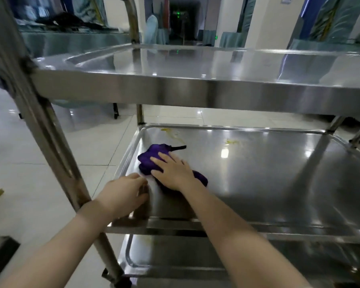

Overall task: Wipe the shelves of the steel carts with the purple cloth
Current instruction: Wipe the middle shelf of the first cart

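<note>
Three shelves make up the cart [195, 88] in front of us: top shelf [195, 63], middle shelf [258, 183] and bottom shelf [164, 252], all shiny steel trays with raised rims. We are leaning in between the top and middle ones.

Our cloth [148, 159] lies bunched on the middle shelf, near its left side and closer to the front than the back, with a dark tag or strip poking out of its far end. Our right hand [173, 171] lies flat on top of it, fingers straight and a little spread, palm pressing the cloth down onto the steel; nothing is curled round it.

Our left hand [123, 194] sits at the front left corner of the same shelf, just beside the cloth, with fingers bent over the rim. Blur there keeps us from telling whether it grips the rim or only rests on it.

Yellow stains [168, 130] mark the middle shelf along its far edge, well apart from the cloth, and a second patch lies further right. A fainter yellowish smear shows on the bottom shelf near its front left.

A slanted steel post [50, 132] runs down the cart's left side. Under and around the cart we see a glossy pale tiled floor [40, 146].
</note>
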Action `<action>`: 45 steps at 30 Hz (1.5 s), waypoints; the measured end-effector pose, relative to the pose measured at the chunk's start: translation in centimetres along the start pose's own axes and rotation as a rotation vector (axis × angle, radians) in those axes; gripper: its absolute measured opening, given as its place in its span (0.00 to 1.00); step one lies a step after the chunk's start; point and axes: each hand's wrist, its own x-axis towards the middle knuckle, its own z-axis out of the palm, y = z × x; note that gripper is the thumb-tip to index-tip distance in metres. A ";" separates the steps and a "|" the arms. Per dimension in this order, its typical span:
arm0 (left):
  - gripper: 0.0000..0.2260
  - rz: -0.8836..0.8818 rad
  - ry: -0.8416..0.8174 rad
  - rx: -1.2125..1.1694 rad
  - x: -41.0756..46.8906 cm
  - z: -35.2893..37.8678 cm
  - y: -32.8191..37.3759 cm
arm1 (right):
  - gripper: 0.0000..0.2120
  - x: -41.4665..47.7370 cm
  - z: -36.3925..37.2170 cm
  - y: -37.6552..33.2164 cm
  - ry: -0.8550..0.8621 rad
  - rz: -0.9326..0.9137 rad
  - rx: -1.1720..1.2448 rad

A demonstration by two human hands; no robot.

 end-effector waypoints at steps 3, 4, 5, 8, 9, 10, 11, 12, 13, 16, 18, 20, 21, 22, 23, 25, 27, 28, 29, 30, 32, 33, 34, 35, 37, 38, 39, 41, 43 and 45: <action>0.15 -0.029 0.036 -0.025 0.1 0.4 0.2 | 0.26 -1.4 -2.0 7.3 0.103 0.236 -0.050; 0.15 -0.041 0.042 -0.038 -0.1 0.7 0.5 | 0.26 -2.3 -2.5 9.7 0.146 0.362 -0.056; 0.16 -0.055 0.054 -0.044 -0.4 1.0 0.7 | 0.26 -3.0 -3.0 11.7 0.176 0.483 -0.041; 0.20 -0.130 0.122 -0.143 -0.8 1.4 0.5 | 0.27 -2.3 -3.1 12.5 0.147 0.636 -0.015; 0.22 -0.167 0.155 -0.228 -0.8 1.3 0.3 | 0.27 -1.3 -2.7 11.2 0.148 0.612 -0.021; 0.24 -0.202 0.182 -0.317 -0.9 1.1 0.3 | 0.27 -0.3 -2.1 9.3 0.158 0.558 -0.026; 0.26 -0.228 0.191 -0.385 -0.9 0.9 0.3 | 0.27 0.9 -1.5 6.9 0.165 0.482 -0.021; 0.27 -0.239 0.187 -0.418 -1.0 0.7 0.3 | 0.26 2.1 -0.9 4.4 0.161 0.387 -0.011; 0.28 -0.242 0.184 -0.428 -0.9 0.7 0.4 | 0.26 3.2 -0.2 1.6 0.151 0.289 -0.006; 0.26 -0.271 0.234 -0.504 -1.0 0.7 0.8 | 0.26 5.2 1.3 -5.1 0.091 0.056 -0.060; 0.24 -0.288 0.259 -0.541 -1.0 0.6 1.1 | 0.26 5.6 1.1 -6.2 0.036 -0.032 -0.103; 0.25 -0.291 0.256 -0.537 -0.9 0.5 1.1 | 0.26 5.0 0.4 -4.3 0.034 -0.027 -0.054; 0.26 -0.296 0.254 -0.535 -1.0 0.5 1.1 | 0.26 4.5 0.0 -2.8 0.063 0.020 -0.030; 0.27 -0.302 0.250 -0.535 -1.1 0.6 1.1 | 0.26 3.9 -0.3 -0.9 0.100 0.096 -0.016; 0.27 -0.306 0.244 -0.538 -1.2 0.6 1.1 | 0.26 3.3 -0.5 1.0 0.134 0.187 -0.010; 0.27 -0.305 0.249 -0.542 -1.3 0.8 1.2 | 0.26 2.5 -1.0 3.9 0.164 0.331 -0.007; 0.27 -0.286 0.257 -0.537 -1.2 0.9 0.9 | 0.26 3.1 -1.2 4.4 0.138 0.384 -0.030; 0.27 -0.281 0.254 -0.546 -1.2 1.0 0.8 | 0.26 3.7 -1.2 3.7 0.118 0.375 -0.032; 0.27 -0.276 0.251 -0.563 -1.3 1.0 0.8 | 0.26 4.4 -1.1 2.5 0.102 0.342 -0.026; 0.28 -0.267 0.261 -0.584 -1.4 1.0 0.9 | 0.26 5.2 -0.7 0.9 0.097 0.285 -0.023; 0.28 -0.249 0.307 -0.644 -1.5 0.8 1.2 | 0.25 6.0 0.5 -3.0 0.113 0.114 -0.046; 0.28 -0.253 0.320 -0.691 -1.5 0.7 1.5 | 0.25 6.0 1.0 -4.8 0.107 0.025 -0.062; 0.28 -0.263 0.316 -0.737 -1.5 0.5 1.7 | 0.25 5.6 1.3 -6.2 0.083 -0.049 -0.086; 0.28 -0.272 0.309 -0.775 -1.6 0.4 1.9 | 0.26 5.0 1.3 -7.1 0.052 -0.102 -0.119; 0.27 -0.285 0.324 -0.835 -2.1 -0.1 2.3 | 0.27 2.8 1.2 -7.3 0.033 -0.185 -0.149; 0.26 -0.296 0.345 -0.853 -2.3 -0.3 2.3 | 0.27 1.3 1.2 -6.9 0.048 -0.240 -0.138; 0.25 -0.307 0.369 -0.852 -2.5 -0.5 2.4 | 0.26 -0.2 1.5 -6.4 0.070 -0.305 -0.116; 0.28 -0.311 0.398 -0.785 -2.8 -0.9 2.5 | 0.24 -3.0 2.5 -5.6 0.108 -0.428 -0.059; 0.28 -0.322 0.363 -0.715 -2.7 -1.1 2.4 | 0.24 -3.5 2.7 -4.9 0.110 -0.479 -0.035; 0.24 -0.347 0.315 -0.651 -2.3 -1.0 2.2 | 0.24 -1.4 1.9 -4.3 0.106 -0.419 -0.077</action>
